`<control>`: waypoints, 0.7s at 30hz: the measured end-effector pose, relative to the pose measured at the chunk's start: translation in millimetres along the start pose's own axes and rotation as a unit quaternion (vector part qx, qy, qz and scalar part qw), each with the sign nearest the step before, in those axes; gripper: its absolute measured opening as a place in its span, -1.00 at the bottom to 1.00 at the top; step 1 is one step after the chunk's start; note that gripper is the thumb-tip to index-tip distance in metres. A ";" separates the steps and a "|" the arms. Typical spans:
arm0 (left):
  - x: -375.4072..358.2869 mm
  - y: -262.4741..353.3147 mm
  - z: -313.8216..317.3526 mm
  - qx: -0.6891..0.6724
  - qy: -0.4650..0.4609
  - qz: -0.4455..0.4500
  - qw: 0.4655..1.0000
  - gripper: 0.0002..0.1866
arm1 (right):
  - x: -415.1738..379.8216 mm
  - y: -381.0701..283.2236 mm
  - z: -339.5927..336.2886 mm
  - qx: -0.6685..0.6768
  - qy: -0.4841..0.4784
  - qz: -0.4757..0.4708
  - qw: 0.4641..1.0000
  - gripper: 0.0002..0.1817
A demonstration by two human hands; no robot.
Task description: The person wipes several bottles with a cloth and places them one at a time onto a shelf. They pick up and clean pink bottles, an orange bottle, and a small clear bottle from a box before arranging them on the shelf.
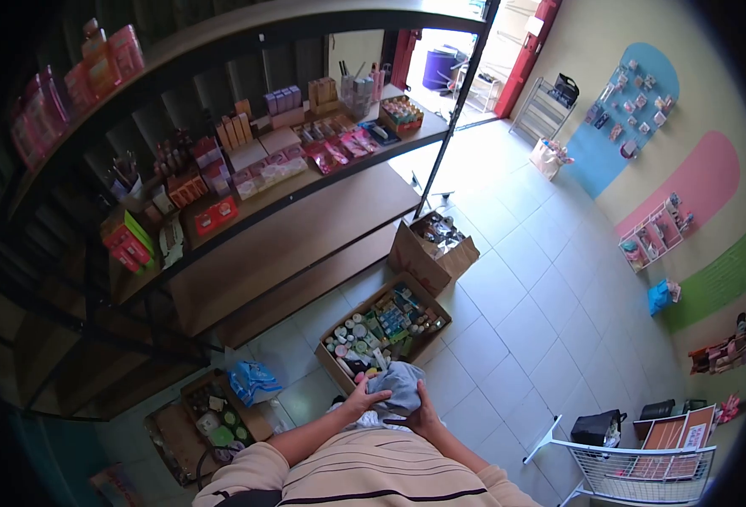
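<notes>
A crumpled grey-blue cloth (397,386) is held between my two hands, close to my body at the bottom centre. My left hand (363,400) grips its left side, and my right hand (424,411) has hold of its right side. Just beyond the cloth is an open cardboard box (441,329) full of small bottles, jars and tubes. The cloth overlaps the near edge of this box. Some white material (371,420) shows below the cloth, partly hidden by my hands.
A shelf (288,196) with cosmetics stands at the left. Another cardboard box (418,258) sits beyond the first. At lower left are a blue bag (253,380) and a filled box (259,425). A white wire rack (635,465) is at lower right.
</notes>
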State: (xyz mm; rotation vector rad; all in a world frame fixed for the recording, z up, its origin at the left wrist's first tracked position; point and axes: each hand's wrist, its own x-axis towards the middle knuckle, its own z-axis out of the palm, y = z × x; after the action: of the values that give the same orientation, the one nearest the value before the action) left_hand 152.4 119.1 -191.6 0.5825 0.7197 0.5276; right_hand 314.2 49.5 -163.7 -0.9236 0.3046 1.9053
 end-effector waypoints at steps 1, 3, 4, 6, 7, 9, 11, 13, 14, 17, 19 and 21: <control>3.9 -3.1 1.7 0.077 0.018 0.022 0.997 -0.27 | 3.5 -0.2 -1.7 0.017 -0.004 0.022 1.000 -0.30; 3.8 -21.6 3.2 0.238 0.013 0.037 0.971 -0.17 | -7.3 -6.3 -0.1 0.022 0.038 0.066 0.997 -0.38; 9.9 -31.3 1.2 0.336 -0.002 0.039 0.941 -0.13 | -17.6 -19.5 11.7 -0.025 0.046 0.042 0.998 -0.50; 17.4 -46.2 5.2 0.563 -0.005 0.100 0.820 -0.05 | 3.5 -35.1 -44.8 -0.089 0.012 0.069 0.994 -0.54; 20.4 -41.4 14.0 0.595 -0.040 0.033 0.802 -0.04 | -5.2 -43.6 -51.0 -0.106 0.039 0.093 0.989 -0.58; 38.8 -32.8 27.7 0.579 -0.091 -0.059 0.808 -0.05 | -13.1 -69.5 -50.8 -0.129 0.074 0.131 0.980 -0.64; 51.4 -58.2 39.0 0.397 -0.087 -0.013 0.914 -0.09 | -14.8 -95.4 -57.7 -0.128 0.079 0.150 0.977 -0.67; 58.5 -55.8 62.7 0.327 -0.036 -0.083 0.941 -0.15 | -13.3 -124.5 -66.5 -0.133 0.085 0.170 0.973 -0.68; 68.7 -68.4 64.0 0.317 -0.017 -0.050 0.947 -0.18 | -9.6 -138.8 -70.3 -0.134 0.086 0.178 0.971 -0.68; 92.7 -74.6 76.2 0.320 0.000 -0.111 0.941 -0.31 | 0.3 -176.2 -87.7 -0.183 0.112 0.178 0.960 -0.69; 112.6 -88.0 73.3 0.455 0.042 -0.032 0.889 -0.42 | 13.9 -203.7 -97.8 -0.218 0.136 0.175 0.950 -0.69; 118.6 -98.7 75.5 0.597 0.088 -0.035 0.797 -0.57 | 24.3 -224.4 -122.7 -0.220 0.135 0.182 0.949 -0.69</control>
State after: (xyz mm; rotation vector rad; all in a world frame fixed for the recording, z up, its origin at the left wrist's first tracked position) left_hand 307.3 98.9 -263.3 1.6956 1.2306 -0.0253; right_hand 555.6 110.7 -226.8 -1.5205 0.2226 2.2346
